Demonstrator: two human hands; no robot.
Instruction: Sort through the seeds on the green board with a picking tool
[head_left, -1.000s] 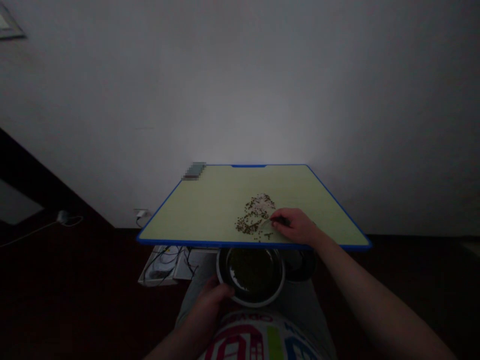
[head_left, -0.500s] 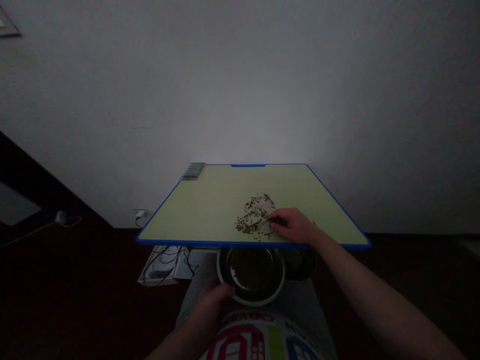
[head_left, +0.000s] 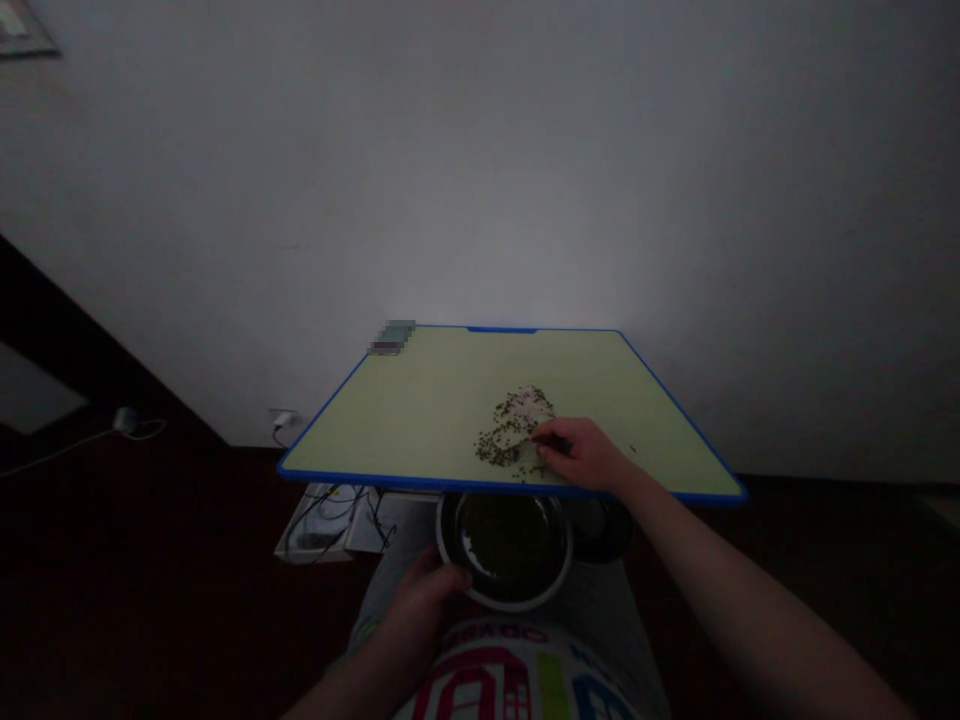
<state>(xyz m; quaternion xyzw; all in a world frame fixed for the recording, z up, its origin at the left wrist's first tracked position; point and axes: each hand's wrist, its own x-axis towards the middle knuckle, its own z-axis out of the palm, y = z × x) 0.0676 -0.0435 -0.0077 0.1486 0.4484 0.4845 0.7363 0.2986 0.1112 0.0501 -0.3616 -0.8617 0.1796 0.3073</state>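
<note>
On the pale table [head_left: 420, 400] lies a loose patch of small dark beans [head_left: 495, 450], with white grains [head_left: 529, 404] like rice mixed in at its far side. My right hand [head_left: 581, 452] rests at the patch's right edge, fingers pinched on a slim, pale-tipped spoon-like utensil [head_left: 528, 441] whose exact shape is blurred. Below the front edge, a round metal bowl [head_left: 510, 605] sits on my lap with a dark greenish mass inside. My left hand [head_left: 427, 598] grips the bowl's left rim, thumb on top; its other fingers are hidden.
A blue rim [head_left: 420, 485] edges the table, which stands against a grey wall [head_left: 495, 180]. A second dark container [head_left: 604, 530] sits right of the bowl, partly under the table. Left below are white boxes with cables [head_left: 322, 525]. A pixelated patch covers the far left corner.
The view has shifted slightly. My right hand and the utensil have moved a little over the beans' right side. My left hand keeps its hold on the bowl.
</note>
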